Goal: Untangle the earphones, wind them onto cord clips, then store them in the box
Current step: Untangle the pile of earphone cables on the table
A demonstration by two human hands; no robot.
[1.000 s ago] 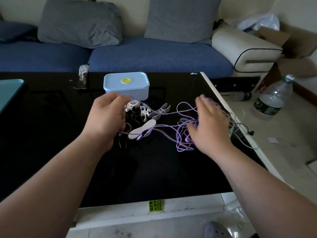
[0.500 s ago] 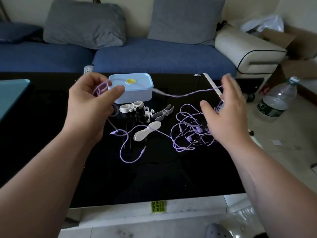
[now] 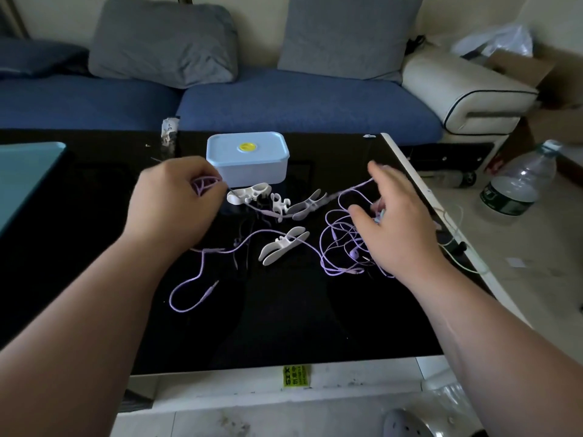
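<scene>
Tangled purple earphones (image 3: 339,244) lie on the black table (image 3: 284,316), with one plug end looping at front left (image 3: 189,294). My left hand (image 3: 170,203) grips a bunch of purple cord just left of the closed pale blue box (image 3: 247,157). My right hand (image 3: 397,222) hovers over the tangle with fingers spread, a cord running under its fingertips; its grip is hidden. Several white cord clips (image 3: 284,244) lie between the hands, in front of the box.
A teal tray (image 3: 25,175) sits at the table's left edge. A blue sofa (image 3: 284,102) stands behind the table. A water bottle (image 3: 517,184) and cardboard boxes are on the floor at right. Another thin cable (image 3: 457,247) hangs over the table's right edge.
Both hands have come down toward the table. The left hand still holds the purple cord. The cord stretched between the hands has slackened and dropped.
</scene>
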